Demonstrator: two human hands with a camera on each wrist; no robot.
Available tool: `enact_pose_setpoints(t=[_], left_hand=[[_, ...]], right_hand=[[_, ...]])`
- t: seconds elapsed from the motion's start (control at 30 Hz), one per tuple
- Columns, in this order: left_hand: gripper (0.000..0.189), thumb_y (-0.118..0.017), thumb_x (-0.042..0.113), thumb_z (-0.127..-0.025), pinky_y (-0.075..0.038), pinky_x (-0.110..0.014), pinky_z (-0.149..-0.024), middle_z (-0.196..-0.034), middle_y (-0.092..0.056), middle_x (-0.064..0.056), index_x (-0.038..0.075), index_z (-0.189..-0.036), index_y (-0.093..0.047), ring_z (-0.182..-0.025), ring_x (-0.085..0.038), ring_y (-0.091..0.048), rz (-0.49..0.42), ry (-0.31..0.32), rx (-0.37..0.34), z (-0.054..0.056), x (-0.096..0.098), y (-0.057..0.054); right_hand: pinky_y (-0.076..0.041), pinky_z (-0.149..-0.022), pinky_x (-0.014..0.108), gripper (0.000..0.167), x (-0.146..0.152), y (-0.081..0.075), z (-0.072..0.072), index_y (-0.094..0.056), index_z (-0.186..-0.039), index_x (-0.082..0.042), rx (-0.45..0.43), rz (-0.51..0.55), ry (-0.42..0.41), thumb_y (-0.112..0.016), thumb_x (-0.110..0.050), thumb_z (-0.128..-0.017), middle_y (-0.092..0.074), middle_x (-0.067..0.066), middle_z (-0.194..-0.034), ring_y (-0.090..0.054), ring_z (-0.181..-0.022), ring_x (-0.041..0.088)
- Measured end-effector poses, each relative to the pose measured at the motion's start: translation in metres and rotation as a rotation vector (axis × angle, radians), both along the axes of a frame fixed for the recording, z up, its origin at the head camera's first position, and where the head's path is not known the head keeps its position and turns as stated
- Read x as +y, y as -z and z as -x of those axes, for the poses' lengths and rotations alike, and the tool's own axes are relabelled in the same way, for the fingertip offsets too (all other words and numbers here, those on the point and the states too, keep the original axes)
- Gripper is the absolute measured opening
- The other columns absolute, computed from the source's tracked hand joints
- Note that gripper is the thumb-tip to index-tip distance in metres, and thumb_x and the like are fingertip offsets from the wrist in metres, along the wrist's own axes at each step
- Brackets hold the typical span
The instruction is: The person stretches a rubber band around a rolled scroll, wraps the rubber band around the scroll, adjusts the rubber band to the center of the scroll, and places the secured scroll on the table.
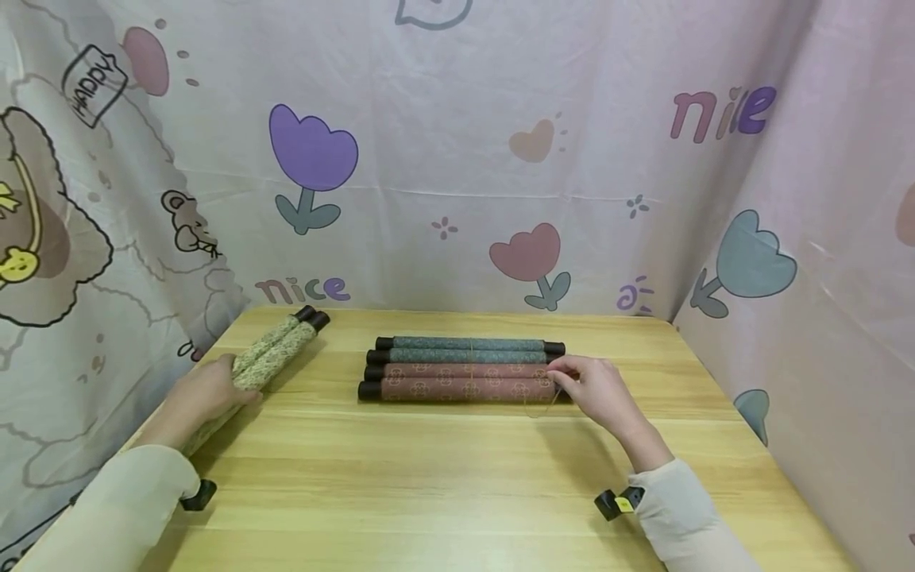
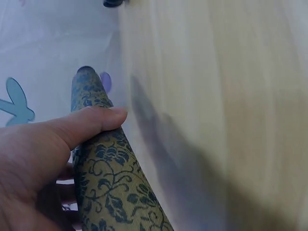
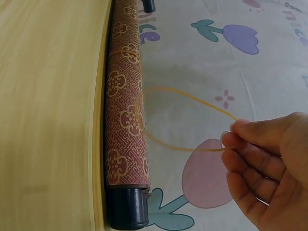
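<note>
My left hand (image 1: 210, 391) grips a double-rolled scroll (image 1: 275, 349) in yellow-green floral cloth, slanting along the table's left side. In the left wrist view the thumb (image 2: 103, 119) lies across its patterned cloth. My right hand (image 1: 593, 388) is at the right end of a red scroll (image 1: 468, 388) with gold flower motifs and black end knobs. Between thumb and fingertips it pinches a thin yellow loop of string or band (image 3: 185, 95), which runs out from beside the red scroll in the right wrist view. Behind the red scroll lies a blue-green scroll (image 1: 429, 356), parallel to it.
The wooden table (image 1: 400, 492) carries all the scrolls. Patterned cloth (image 1: 429, 119) hangs behind it and along both sides. A black device with a yellow label (image 1: 623, 504) sits at the right wrist, and another black piece (image 1: 199, 496) at the left wrist.
</note>
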State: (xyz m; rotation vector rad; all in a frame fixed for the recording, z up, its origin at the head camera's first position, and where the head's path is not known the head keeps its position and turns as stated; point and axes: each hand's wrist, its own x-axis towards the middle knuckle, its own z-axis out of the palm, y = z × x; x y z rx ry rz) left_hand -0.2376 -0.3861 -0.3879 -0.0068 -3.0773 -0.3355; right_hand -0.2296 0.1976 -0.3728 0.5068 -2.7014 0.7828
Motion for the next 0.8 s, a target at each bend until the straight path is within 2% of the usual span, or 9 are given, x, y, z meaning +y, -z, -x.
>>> enact_pose_setpoints(t=[0.17,0.37,0.47,0.63,0.8], left_hand=[[0.093,-0.08,0.04,-0.077,-0.042,-0.067,-0.085,-0.121,-0.048,-0.044,-0.02,-0.133,-0.038,-0.106,-0.059,-0.049,0.018,0.056,0.054,0.002,0.016,-0.01],[0.078,-0.08,0.033,-0.074,-0.047,-0.059,-0.076,-0.11,-0.06,-0.034,-0.012,-0.129,-0.047,-0.094,-0.049,-0.06,0.02,0.145,0.145,0.003,0.034,-0.02],[0.078,-0.082,0.035,-0.073,-0.048,-0.058,-0.075,-0.114,-0.061,-0.031,-0.007,-0.13,-0.049,-0.095,-0.047,-0.06,0.018,0.189,0.164,0.003,0.044,-0.026],[0.086,-0.084,0.035,-0.074,-0.045,-0.063,-0.088,-0.127,-0.056,-0.032,-0.006,-0.139,-0.045,-0.109,-0.052,-0.054,0.022,0.27,0.165,0.002,0.063,-0.033],[0.087,-0.086,0.032,-0.072,-0.04,-0.063,-0.096,-0.131,-0.054,-0.031,-0.006,-0.14,-0.046,-0.115,-0.051,-0.052,0.019,0.343,0.189,0.002,0.079,-0.036]], right_hand=[[-0.054,-0.075,0.044,0.014,-0.001,-0.002,-0.001,-0.076,-0.103,-0.013,0.005,-0.002,-0.005,-0.067,-0.02,-0.094,-0.073,0.002,-0.098,-0.067,-0.086,0.021],[-0.052,-0.069,0.039,0.012,-0.004,-0.005,-0.002,-0.076,-0.101,-0.014,0.037,-0.001,-0.027,-0.067,-0.019,-0.094,-0.072,-0.002,-0.094,-0.063,-0.076,0.013],[-0.048,-0.065,0.035,0.012,-0.006,-0.007,-0.003,-0.076,-0.101,-0.013,0.044,0.003,-0.041,-0.067,-0.019,-0.094,-0.072,-0.003,-0.093,-0.057,-0.07,0.01],[-0.046,-0.061,0.032,0.012,-0.009,-0.01,-0.005,-0.076,-0.1,-0.013,0.055,0.013,-0.063,-0.068,-0.019,-0.094,-0.071,-0.005,-0.09,-0.054,-0.066,0.009],[-0.047,-0.062,0.032,0.01,-0.011,-0.013,-0.006,-0.076,-0.098,-0.014,0.084,0.017,-0.084,-0.069,-0.018,-0.093,-0.071,-0.006,-0.089,-0.055,-0.067,0.008]])
